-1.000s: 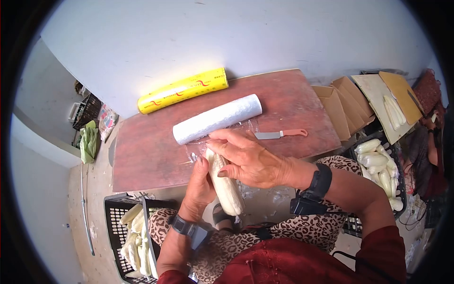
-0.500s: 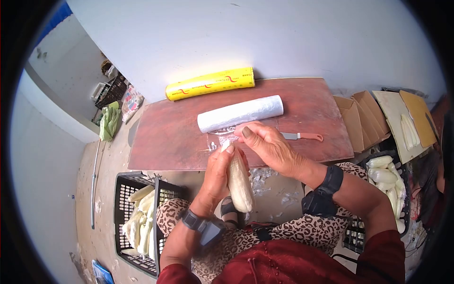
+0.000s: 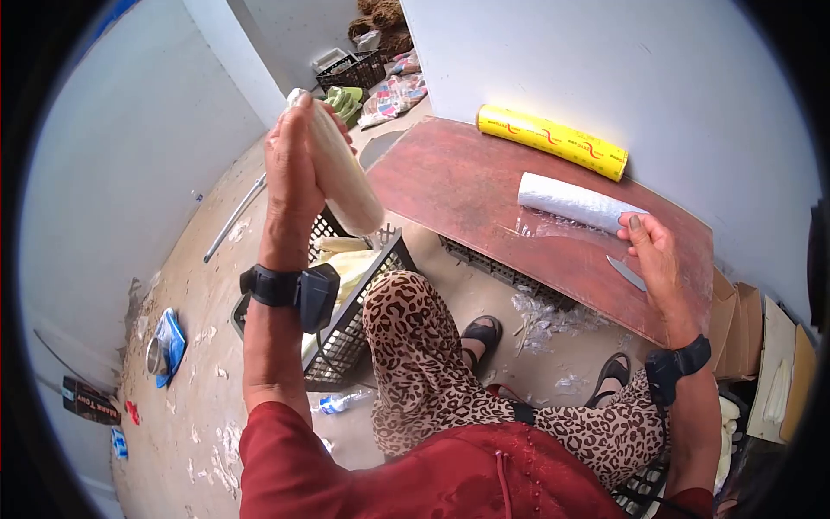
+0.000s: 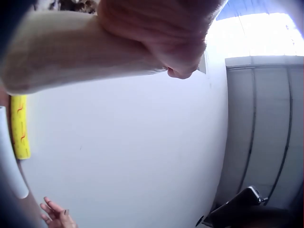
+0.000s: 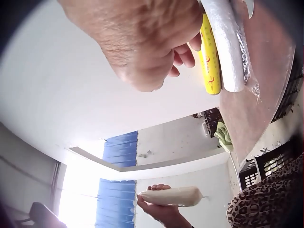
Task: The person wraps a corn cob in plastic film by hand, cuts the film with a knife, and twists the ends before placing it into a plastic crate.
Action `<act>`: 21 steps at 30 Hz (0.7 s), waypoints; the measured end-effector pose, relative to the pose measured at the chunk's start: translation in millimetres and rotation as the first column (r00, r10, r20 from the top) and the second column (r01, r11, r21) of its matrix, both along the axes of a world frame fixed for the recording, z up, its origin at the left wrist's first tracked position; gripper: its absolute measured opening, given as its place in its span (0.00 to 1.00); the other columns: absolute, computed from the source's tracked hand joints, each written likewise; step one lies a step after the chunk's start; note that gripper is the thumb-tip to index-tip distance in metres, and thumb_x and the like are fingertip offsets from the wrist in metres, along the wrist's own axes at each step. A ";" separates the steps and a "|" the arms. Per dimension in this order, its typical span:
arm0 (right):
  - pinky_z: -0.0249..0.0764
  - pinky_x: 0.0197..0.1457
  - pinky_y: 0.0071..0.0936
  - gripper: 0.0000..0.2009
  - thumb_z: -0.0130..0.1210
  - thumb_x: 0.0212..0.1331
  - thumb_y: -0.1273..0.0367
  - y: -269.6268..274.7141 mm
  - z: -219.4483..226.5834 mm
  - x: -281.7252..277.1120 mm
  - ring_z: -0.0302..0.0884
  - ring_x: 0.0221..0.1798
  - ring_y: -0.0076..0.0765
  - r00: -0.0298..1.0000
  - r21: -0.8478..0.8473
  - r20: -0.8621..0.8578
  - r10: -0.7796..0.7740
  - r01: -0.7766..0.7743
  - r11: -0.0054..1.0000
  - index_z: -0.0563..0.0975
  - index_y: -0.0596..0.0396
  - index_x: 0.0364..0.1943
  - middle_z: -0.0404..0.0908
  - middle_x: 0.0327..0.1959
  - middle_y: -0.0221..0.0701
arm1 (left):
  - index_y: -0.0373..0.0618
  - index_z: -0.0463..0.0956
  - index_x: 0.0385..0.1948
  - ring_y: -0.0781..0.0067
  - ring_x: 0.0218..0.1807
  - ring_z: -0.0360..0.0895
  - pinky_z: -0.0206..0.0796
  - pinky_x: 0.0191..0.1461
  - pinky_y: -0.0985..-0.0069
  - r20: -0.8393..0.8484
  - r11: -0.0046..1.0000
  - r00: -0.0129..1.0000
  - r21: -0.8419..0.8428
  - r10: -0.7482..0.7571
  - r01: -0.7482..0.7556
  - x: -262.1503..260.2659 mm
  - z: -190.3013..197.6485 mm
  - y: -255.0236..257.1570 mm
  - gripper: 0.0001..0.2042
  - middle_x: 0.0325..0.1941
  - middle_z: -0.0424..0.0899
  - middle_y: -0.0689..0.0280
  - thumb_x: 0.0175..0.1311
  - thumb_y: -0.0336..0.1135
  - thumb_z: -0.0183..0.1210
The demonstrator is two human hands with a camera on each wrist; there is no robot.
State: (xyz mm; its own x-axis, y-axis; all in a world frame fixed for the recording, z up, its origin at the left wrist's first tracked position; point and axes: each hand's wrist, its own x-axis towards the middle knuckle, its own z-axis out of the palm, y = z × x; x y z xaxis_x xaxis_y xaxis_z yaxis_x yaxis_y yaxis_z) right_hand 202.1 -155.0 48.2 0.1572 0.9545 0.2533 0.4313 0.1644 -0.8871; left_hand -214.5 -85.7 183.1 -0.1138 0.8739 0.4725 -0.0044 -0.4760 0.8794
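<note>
A long pale vegetable (image 3: 350, 186) in clear film is held up at the left by my left hand (image 3: 290, 169), thumb along its near side and fingers on the far side. It slants over a black crate (image 3: 341, 363) of similar pale pieces. Near the right end of a white roll of cling film (image 3: 575, 201), my right hand (image 3: 653, 255) hovers with loosely bent, spread fingers and holds nothing. In the right wrist view, those fingers (image 5: 185, 57) hang relaxed beside the rolls. A strip of loose film (image 3: 540, 227) lies along the roll's near side.
A knife blade (image 3: 627, 273) shows left of the right hand on the reddish table (image 3: 432, 177). Behind stands a yellow printed roll (image 3: 553, 143). Cardboard (image 3: 737, 324) leans at the right. Film scraps (image 3: 549, 324) and a plastic bottle (image 3: 341, 402) lie on the floor.
The head view has turned left. My left hand has carried the wrapped vegetable up and left, away from the table. The right hand has moved apart from it, towards the roll's right end.
</note>
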 end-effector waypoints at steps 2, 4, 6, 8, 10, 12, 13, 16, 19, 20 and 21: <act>0.70 0.36 0.21 0.22 0.50 0.68 0.51 0.5 -2.2 -5.5 0.70 0.33 0.19 0.999 -0.029 -0.032 -0.016 0.016 0.999 0.79 0.58 0.43 0.80 0.32 0.27 | 0.41 0.73 0.33 0.72 0.25 0.75 0.71 0.31 0.72 -0.120 0.988 0.980 0.037 0.157 -0.153 -38.3 -5.0 -5.0 0.19 0.23 0.76 0.64 0.64 0.52 0.50; 0.69 0.36 0.20 0.22 0.50 0.68 0.52 4.5 -7.3 -4.7 0.70 0.33 0.19 1.000 -0.049 -0.012 -0.022 0.021 0.999 0.79 0.58 0.43 0.80 0.32 0.26 | 0.42 0.74 0.33 0.75 0.25 0.75 0.70 0.30 0.75 -0.211 0.978 0.958 -0.032 0.196 -0.207 -81.0 -25.9 -8.7 0.18 0.24 0.76 0.66 0.64 0.51 0.53; 0.69 0.36 0.20 0.21 0.51 0.68 0.53 10.0 -12.8 -2.6 0.72 0.34 0.19 1.000 -0.113 0.010 -0.022 0.023 0.993 0.79 0.59 0.42 0.80 0.32 0.26 | 0.42 0.75 0.34 0.78 0.27 0.74 0.69 0.32 0.78 -0.300 0.952 0.926 -0.126 0.231 -0.278 -122.5 -58.9 -7.4 0.19 0.25 0.77 0.68 0.63 0.52 0.56; 0.70 0.37 0.20 0.20 0.51 0.68 0.54 17.2 -19.8 -2.1 0.73 0.35 0.19 0.999 -0.192 0.008 -0.034 0.035 0.981 0.79 0.59 0.42 0.80 0.32 0.26 | 0.41 0.76 0.32 0.79 0.27 0.72 0.66 0.33 0.78 -0.505 0.921 0.816 -0.098 0.282 -0.378 -164.4 -107.0 -2.6 0.19 0.26 0.77 0.68 0.63 0.52 0.56; 0.70 0.38 0.20 0.18 0.52 0.68 0.56 22.6 -20.8 -8.1 0.73 0.36 0.19 0.999 -0.225 0.003 -0.035 0.035 0.974 0.79 0.59 0.42 0.79 0.32 0.26 | 0.39 0.76 0.30 0.75 0.28 0.72 0.66 0.34 0.72 -0.646 0.883 0.704 -0.097 0.296 -0.460 -189.1 -144.8 -7.9 0.20 0.22 0.76 0.63 0.61 0.52 0.56; 0.70 0.40 0.21 0.16 0.52 0.68 0.59 27.6 -24.9 -10.5 0.73 0.37 0.19 0.999 -0.247 0.022 -0.029 0.034 0.968 0.79 0.60 0.41 0.79 0.33 0.26 | 0.37 0.75 0.29 0.73 0.28 0.73 0.67 0.35 0.70 -0.713 0.853 0.664 -0.185 0.226 -0.489 -215.9 -186.5 -9.1 0.22 0.22 0.77 0.60 0.60 0.53 0.56; 0.71 0.40 0.21 0.15 0.52 0.68 0.60 31.3 -30.3 -10.4 0.73 0.37 0.19 0.999 -0.252 0.040 -0.020 0.030 0.967 0.79 0.60 0.41 0.79 0.33 0.26 | 0.37 0.75 0.28 0.72 0.28 0.73 0.67 0.35 0.70 -0.741 0.836 0.640 -0.209 0.203 -0.508 -221.4 -200.7 -10.9 0.23 0.22 0.78 0.58 0.59 0.54 0.57; 0.71 0.41 0.22 0.13 0.53 0.67 0.63 40.1 -46.1 -10.8 0.73 0.37 0.20 0.989 -0.213 0.141 0.050 -0.019 0.977 0.79 0.62 0.40 0.79 0.34 0.27 | 0.35 0.76 0.27 0.70 0.28 0.75 0.68 0.36 0.69 -0.765 0.815 0.631 -0.284 0.125 -0.505 -228.4 -236.1 -7.6 0.25 0.22 0.79 0.57 0.57 0.55 0.57; 0.71 0.42 0.23 0.11 0.53 0.66 0.66 43.0 -46.2 -21.3 0.72 0.36 0.21 0.949 -0.130 0.294 0.114 -0.079 0.988 0.78 0.63 0.38 0.79 0.36 0.29 | 0.36 0.77 0.30 0.72 0.27 0.73 0.67 0.35 0.70 -0.682 0.789 0.720 -0.369 0.129 -0.491 -229.8 -254.3 9.9 0.22 0.24 0.80 0.62 0.60 0.53 0.57; 0.71 0.42 0.23 0.11 0.53 0.66 0.67 42.9 -44.0 -27.1 0.72 0.36 0.22 0.929 -0.100 0.348 0.127 -0.098 0.990 0.78 0.63 0.38 0.79 0.36 0.30 | 0.37 0.77 0.31 0.73 0.28 0.73 0.66 0.34 0.70 -0.599 0.781 0.785 -0.410 0.159 -0.471 -227.8 -258.9 17.3 0.22 0.25 0.79 0.64 0.60 0.53 0.57; 0.70 0.42 0.22 0.10 0.53 0.65 0.68 42.9 -41.0 -32.8 0.72 0.36 0.22 0.922 -0.117 0.357 0.148 -0.112 0.987 0.77 0.63 0.37 0.79 0.37 0.30 | 0.38 0.77 0.32 0.73 0.28 0.72 0.66 0.34 0.70 -0.508 0.774 0.841 -0.449 0.189 -0.445 -225.9 -262.7 25.5 0.21 0.25 0.79 0.65 0.61 0.52 0.56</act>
State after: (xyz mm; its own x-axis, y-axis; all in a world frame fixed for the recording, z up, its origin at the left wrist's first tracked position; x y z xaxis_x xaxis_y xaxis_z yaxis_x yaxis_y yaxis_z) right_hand 169.3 -112.1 7.2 -0.0562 0.9822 0.1792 0.7075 0.1658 -0.6870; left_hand -440.4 -60.2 -79.6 -0.3394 0.9406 0.0127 0.4795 0.1613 0.8626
